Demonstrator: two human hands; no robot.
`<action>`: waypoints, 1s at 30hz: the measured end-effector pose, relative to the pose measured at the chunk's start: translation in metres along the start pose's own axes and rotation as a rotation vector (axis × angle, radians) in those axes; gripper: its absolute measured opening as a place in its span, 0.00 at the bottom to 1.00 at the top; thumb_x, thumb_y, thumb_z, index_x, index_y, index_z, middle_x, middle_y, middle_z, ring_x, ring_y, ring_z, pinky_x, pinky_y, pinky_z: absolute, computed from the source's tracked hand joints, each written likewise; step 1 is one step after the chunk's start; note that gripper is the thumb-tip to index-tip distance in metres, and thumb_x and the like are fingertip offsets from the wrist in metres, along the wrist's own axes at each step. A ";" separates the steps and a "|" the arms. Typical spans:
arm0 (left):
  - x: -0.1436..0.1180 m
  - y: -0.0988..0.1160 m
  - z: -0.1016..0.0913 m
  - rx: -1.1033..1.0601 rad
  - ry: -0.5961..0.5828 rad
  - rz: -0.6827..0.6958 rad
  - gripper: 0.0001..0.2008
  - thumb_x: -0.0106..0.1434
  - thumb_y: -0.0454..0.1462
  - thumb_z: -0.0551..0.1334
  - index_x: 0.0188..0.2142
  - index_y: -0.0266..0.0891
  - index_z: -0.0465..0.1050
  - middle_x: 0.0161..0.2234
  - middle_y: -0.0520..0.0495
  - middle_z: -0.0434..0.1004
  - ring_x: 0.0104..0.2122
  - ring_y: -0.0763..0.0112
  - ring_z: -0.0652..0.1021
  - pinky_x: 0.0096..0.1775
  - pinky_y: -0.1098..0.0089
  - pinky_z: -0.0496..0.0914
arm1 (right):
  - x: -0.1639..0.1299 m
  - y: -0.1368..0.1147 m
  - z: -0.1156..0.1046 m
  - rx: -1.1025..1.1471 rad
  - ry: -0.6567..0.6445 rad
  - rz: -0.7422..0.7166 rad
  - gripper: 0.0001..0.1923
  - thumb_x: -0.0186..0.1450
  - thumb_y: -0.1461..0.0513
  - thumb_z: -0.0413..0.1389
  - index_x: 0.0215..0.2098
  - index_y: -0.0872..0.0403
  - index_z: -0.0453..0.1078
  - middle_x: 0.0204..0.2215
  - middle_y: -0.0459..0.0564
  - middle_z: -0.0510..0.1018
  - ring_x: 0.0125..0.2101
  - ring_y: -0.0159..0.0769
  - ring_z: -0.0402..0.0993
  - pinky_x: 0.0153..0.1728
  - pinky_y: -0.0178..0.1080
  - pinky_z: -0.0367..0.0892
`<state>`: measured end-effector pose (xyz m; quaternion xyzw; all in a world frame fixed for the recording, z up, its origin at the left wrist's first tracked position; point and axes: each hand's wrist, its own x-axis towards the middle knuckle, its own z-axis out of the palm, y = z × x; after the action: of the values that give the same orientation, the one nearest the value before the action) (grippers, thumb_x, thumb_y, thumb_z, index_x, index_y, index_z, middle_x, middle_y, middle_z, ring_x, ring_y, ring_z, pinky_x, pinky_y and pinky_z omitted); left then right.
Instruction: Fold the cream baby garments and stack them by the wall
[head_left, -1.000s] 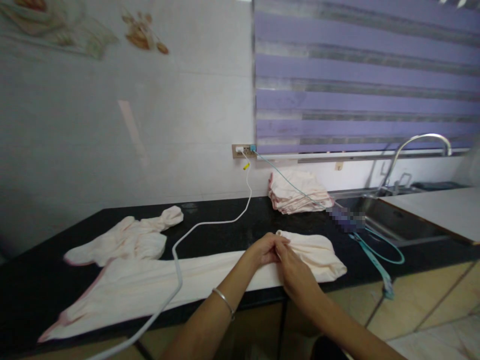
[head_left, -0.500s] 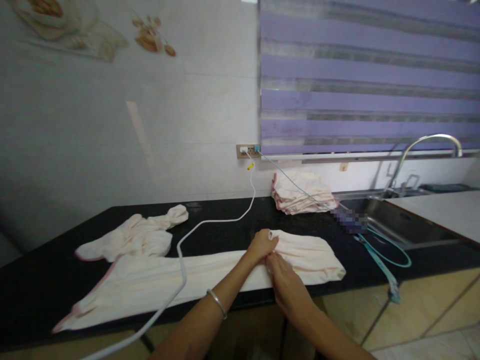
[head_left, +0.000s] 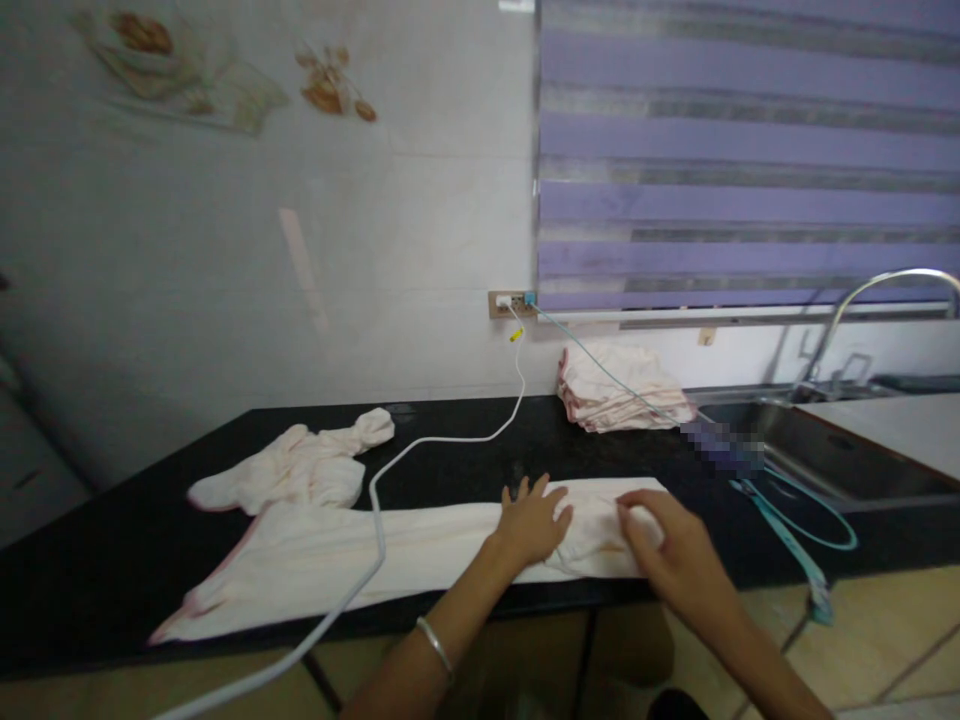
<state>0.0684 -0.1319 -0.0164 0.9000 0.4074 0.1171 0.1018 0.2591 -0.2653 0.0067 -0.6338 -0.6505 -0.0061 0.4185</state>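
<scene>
- Black counter (head_left: 90, 560) runs wide under both hands, its front edge just below the wrists.
- Pale garment (head_left: 360, 560) lies stretched flat along that edge, from beneath the fingers out to the left.
- Folded stack (head_left: 622, 390) sits well beyond the fingertips, by the wall.
- White cable (head_left: 375, 500) crosses the garment, left of the left fingers.
- Left hand (head_left: 534, 524) lies flat, fingers spread, pressing the cloth.
- Right hand (head_left: 667, 550) is curled over the garment's right end; whether it grips, I cannot tell.

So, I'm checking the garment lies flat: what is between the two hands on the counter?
In the head view, only the pale pink cloth garment spans the gap between the left hand and the right hand; both press on it.
</scene>
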 end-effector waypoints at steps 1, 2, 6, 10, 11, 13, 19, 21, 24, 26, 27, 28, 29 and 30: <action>-0.003 -0.003 0.003 0.008 0.006 -0.011 0.27 0.73 0.50 0.50 0.67 0.48 0.65 0.71 0.40 0.57 0.67 0.36 0.61 0.61 0.30 0.55 | 0.005 0.020 -0.013 -0.052 0.043 0.107 0.16 0.70 0.51 0.50 0.45 0.51 0.74 0.46 0.56 0.81 0.48 0.47 0.78 0.52 0.47 0.70; -0.006 -0.005 0.007 0.015 0.024 -0.012 0.28 0.73 0.50 0.49 0.68 0.47 0.62 0.71 0.40 0.56 0.67 0.38 0.61 0.62 0.31 0.55 | 0.010 0.041 -0.024 -0.093 0.030 0.185 0.18 0.69 0.49 0.51 0.46 0.52 0.73 0.45 0.57 0.81 0.47 0.47 0.78 0.51 0.46 0.70; -0.013 -0.006 0.016 0.043 0.090 -0.011 0.29 0.74 0.49 0.48 0.70 0.43 0.59 0.70 0.37 0.58 0.67 0.44 0.62 0.64 0.37 0.56 | 0.020 0.119 -0.046 -0.237 -0.124 0.426 0.24 0.63 0.45 0.55 0.44 0.56 0.74 0.38 0.61 0.83 0.40 0.52 0.81 0.43 0.45 0.72; -0.019 0.002 0.021 0.046 0.148 -0.047 0.30 0.74 0.49 0.47 0.70 0.41 0.58 0.70 0.37 0.58 0.68 0.45 0.62 0.65 0.40 0.56 | 0.023 0.153 -0.039 -0.300 -0.287 0.536 0.27 0.61 0.40 0.55 0.29 0.55 0.75 0.30 0.63 0.82 0.37 0.55 0.81 0.38 0.46 0.71; -0.021 0.003 0.021 0.045 0.163 -0.054 0.30 0.74 0.50 0.47 0.70 0.40 0.58 0.70 0.37 0.58 0.68 0.45 0.61 0.65 0.41 0.56 | 0.025 0.154 -0.036 -0.295 -0.325 0.550 0.29 0.61 0.38 0.55 0.26 0.55 0.75 0.29 0.62 0.81 0.35 0.55 0.81 0.37 0.46 0.71; -0.024 0.006 0.019 0.045 0.195 -0.063 0.32 0.75 0.50 0.46 0.71 0.37 0.57 0.71 0.37 0.56 0.70 0.46 0.58 0.66 0.42 0.54 | 0.030 0.152 -0.028 -0.266 -0.402 0.557 0.31 0.60 0.37 0.55 0.23 0.55 0.74 0.27 0.60 0.81 0.33 0.53 0.81 0.34 0.44 0.70; -0.044 0.008 0.014 0.051 0.182 -0.059 0.32 0.74 0.49 0.47 0.71 0.34 0.56 0.72 0.39 0.54 0.70 0.46 0.56 0.67 0.44 0.53 | 0.044 0.142 -0.012 -0.205 -0.490 0.463 0.26 0.52 0.42 0.63 0.28 0.57 0.76 0.33 0.59 0.83 0.34 0.50 0.80 0.34 0.42 0.70; -0.052 0.009 0.015 0.055 0.150 -0.071 0.32 0.75 0.48 0.45 0.71 0.35 0.56 0.72 0.39 0.54 0.69 0.45 0.59 0.67 0.44 0.54 | 0.044 0.141 -0.012 -0.115 -0.472 0.422 0.26 0.54 0.44 0.62 0.34 0.58 0.78 0.38 0.60 0.84 0.37 0.49 0.80 0.38 0.41 0.72; -0.056 0.011 0.019 0.075 0.148 -0.084 0.32 0.75 0.48 0.44 0.72 0.35 0.55 0.72 0.39 0.53 0.69 0.45 0.60 0.67 0.45 0.54 | 0.042 0.136 -0.017 0.023 -0.365 0.396 0.27 0.56 0.47 0.59 0.43 0.59 0.77 0.44 0.59 0.83 0.43 0.48 0.80 0.44 0.42 0.73; -0.053 0.014 0.023 0.084 0.154 -0.095 0.32 0.75 0.48 0.44 0.72 0.35 0.55 0.72 0.40 0.53 0.69 0.45 0.59 0.67 0.45 0.54 | 0.042 0.133 -0.022 0.064 -0.315 0.396 0.25 0.57 0.48 0.58 0.43 0.58 0.77 0.43 0.59 0.83 0.43 0.49 0.79 0.45 0.42 0.73; -0.050 0.016 0.025 0.085 0.159 -0.094 0.32 0.75 0.49 0.43 0.72 0.35 0.54 0.72 0.41 0.53 0.70 0.45 0.58 0.67 0.45 0.54 | 0.043 0.132 -0.026 0.063 -0.294 0.395 0.24 0.57 0.48 0.57 0.41 0.57 0.77 0.42 0.58 0.83 0.42 0.49 0.79 0.44 0.43 0.73; -0.046 0.018 0.028 0.086 0.163 -0.090 0.33 0.75 0.49 0.43 0.72 0.35 0.54 0.72 0.41 0.53 0.70 0.45 0.58 0.67 0.45 0.54 | 0.044 0.132 -0.030 0.053 -0.272 0.391 0.23 0.56 0.47 0.57 0.39 0.56 0.77 0.40 0.58 0.83 0.41 0.49 0.79 0.43 0.43 0.73; -0.042 0.021 0.030 0.083 0.167 -0.082 0.33 0.75 0.50 0.42 0.72 0.35 0.54 0.72 0.41 0.53 0.70 0.45 0.58 0.67 0.45 0.54 | 0.047 0.133 -0.034 0.037 -0.250 0.385 0.23 0.56 0.46 0.58 0.37 0.56 0.76 0.39 0.57 0.83 0.40 0.49 0.79 0.41 0.43 0.73; -0.039 0.024 0.033 0.078 0.168 -0.073 0.34 0.75 0.50 0.41 0.73 0.35 0.53 0.72 0.41 0.52 0.70 0.46 0.57 0.67 0.46 0.54 | 0.049 0.135 -0.039 0.022 -0.233 0.375 0.22 0.55 0.46 0.58 0.36 0.55 0.76 0.38 0.57 0.83 0.38 0.49 0.79 0.40 0.43 0.73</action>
<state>0.0704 -0.1797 -0.0461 0.8748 0.4514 0.1723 0.0363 0.3997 -0.2194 -0.0117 -0.7355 -0.5651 0.1526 0.3412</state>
